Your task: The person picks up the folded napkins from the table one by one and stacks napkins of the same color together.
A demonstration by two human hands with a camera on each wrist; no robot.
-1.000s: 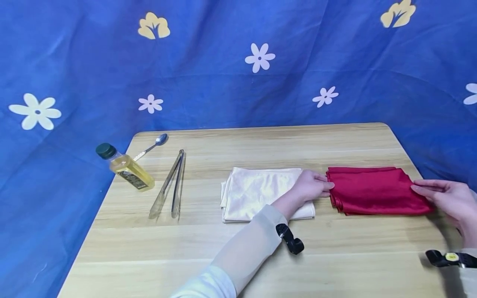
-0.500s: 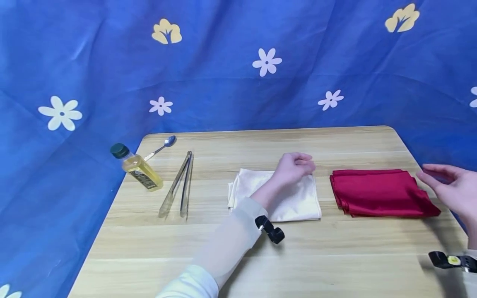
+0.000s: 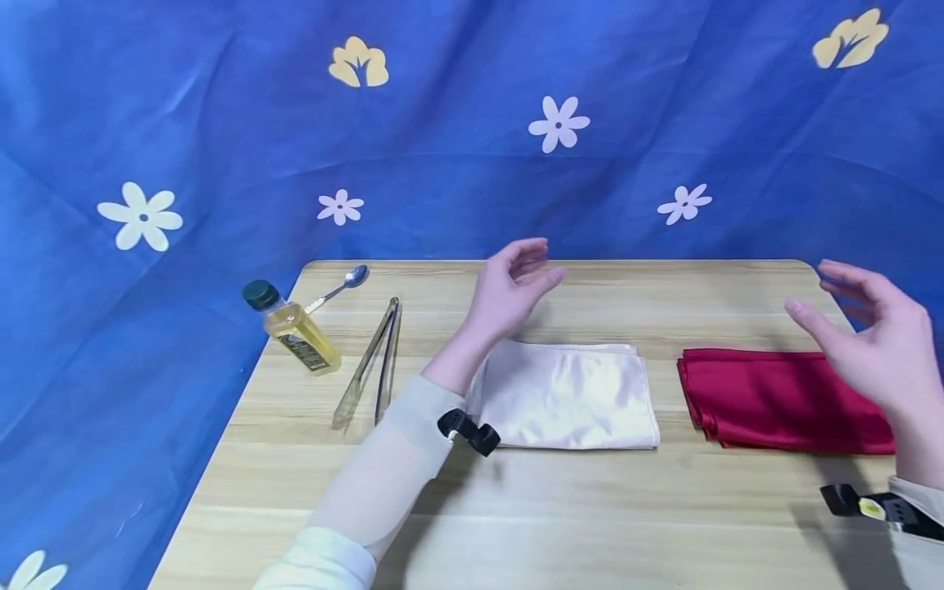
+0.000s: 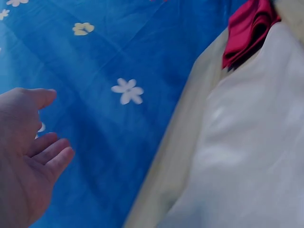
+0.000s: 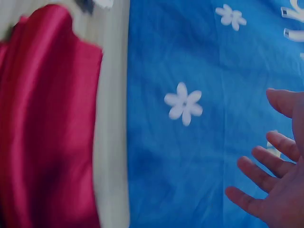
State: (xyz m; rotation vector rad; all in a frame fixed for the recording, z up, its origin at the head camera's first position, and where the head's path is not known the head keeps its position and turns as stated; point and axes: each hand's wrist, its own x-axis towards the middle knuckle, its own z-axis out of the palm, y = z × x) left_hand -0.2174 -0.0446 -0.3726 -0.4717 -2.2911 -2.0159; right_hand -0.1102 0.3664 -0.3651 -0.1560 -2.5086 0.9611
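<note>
A folded white satin cloth [image 3: 575, 401] lies flat on the wooden table, and a folded dark red cloth [image 3: 774, 401] lies to its right. Above the white cloth's far left corner hovers my left hand [image 3: 509, 291], its fingers loosely bent and nothing in them. My right hand [image 3: 878, 336] is raised over the right part of the red cloth, fingers spread and thumb apart, also holding nothing. In the right wrist view the red cloth [image 5: 52, 133] shows layered folds and no finger touches it. The left wrist view has the white cloth [image 4: 251, 137] well away from the fingers.
Metal tongs [image 3: 372, 360] lie left of the white cloth, partly behind the left sleeve. A bottle of yellow liquid [image 3: 302, 336] with a green cap stands near the table's left edge, beside a spoon [image 3: 342, 287]. Blue flowered fabric [image 3: 442, 123] hangs behind the table.
Both hands have let go of the red cloth and risen. The left hand has moved left across the white cloth; the right has lifted and its fingers have spread. The head view has shifted slightly.
</note>
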